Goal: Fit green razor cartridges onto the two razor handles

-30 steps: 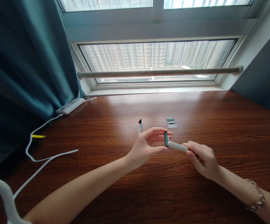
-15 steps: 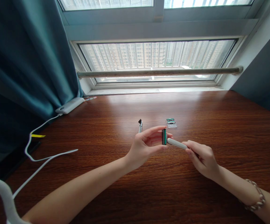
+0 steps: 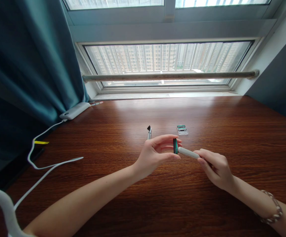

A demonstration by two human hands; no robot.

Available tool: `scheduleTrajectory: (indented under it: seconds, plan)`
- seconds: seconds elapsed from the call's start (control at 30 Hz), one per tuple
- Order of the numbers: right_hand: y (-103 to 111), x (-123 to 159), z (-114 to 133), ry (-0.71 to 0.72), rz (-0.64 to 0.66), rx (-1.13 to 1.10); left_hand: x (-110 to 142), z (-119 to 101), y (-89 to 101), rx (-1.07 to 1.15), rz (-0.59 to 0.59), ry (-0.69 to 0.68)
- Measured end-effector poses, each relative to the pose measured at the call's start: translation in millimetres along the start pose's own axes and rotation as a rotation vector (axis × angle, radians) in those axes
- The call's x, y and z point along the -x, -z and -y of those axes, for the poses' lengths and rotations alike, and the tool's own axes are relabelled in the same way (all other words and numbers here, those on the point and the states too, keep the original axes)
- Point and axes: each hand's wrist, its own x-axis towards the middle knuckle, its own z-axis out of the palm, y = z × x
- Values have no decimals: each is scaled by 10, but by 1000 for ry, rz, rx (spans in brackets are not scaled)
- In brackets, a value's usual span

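Observation:
Between the thumb and fingers of my left hand (image 3: 153, 153) is a green-and-black razor blade cartridge (image 3: 175, 146), held upright by its two ends. My right hand (image 3: 214, 166) grips a pale razor handle (image 3: 188, 152) near its rear end. The handle's front end meets the cartridge's green side; whether the two are locked together I cannot tell. Just beyond my left hand lies another razor (image 3: 149, 132) with a dark head and silvery handle, its lower part hidden by the hand. A clear cartridge case (image 3: 182, 130) with green-edged blades rests on the table behind the cartridge.
The brown wooden table (image 3: 123, 121) reaches to the window sill. At the left, a white power strip (image 3: 75, 111) lies by the blue curtain (image 3: 34, 59), with a white cable (image 3: 51, 168) looping across the table. A metal rail (image 3: 170, 76) crosses the window.
The cartridge has turned slightly, its green side now less exposed, and both hands sit a little further right in view. Both grips stay the same.

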Motion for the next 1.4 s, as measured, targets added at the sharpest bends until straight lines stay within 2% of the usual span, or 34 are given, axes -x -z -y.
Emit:
scheduleTrajectory:
  seconds: [0.13, 0.23, 0.33, 0.5, 0.67, 0.83, 1.03, 1.23, 1.4]
  plan:
    - [4, 2, -1, 40, 9, 8, -25, 20, 6, -3, 0, -45]
    - [7, 0, 1, 14, -9, 19, -31, 42, 17, -2, 23, -57]
    - [13, -2, 7, 7, -39, 26, -26, 60, 26, 11, 34, -29]
    - [13, -1, 2, 51, 5, 35, -15, 83, 25, 55, 14, 15]
    - [5, -15, -8, 3, -92, 49, -18, 69, 17, 64, -5, 64]
    - [2, -6, -4, 58, -4, 46, -20, 45, 14, 77, 24, 105]
    - [11, -38, -2, -5, -106, 98, -35, 48, 17, 60, 37, 153]
    - [15, -26, -5, 43, 13, 86, -34, 38, 20, 64, 34, 203]
    - [41, -56, -39, -12, -99, 144, -28, 57, 19, 88, 48, 215]
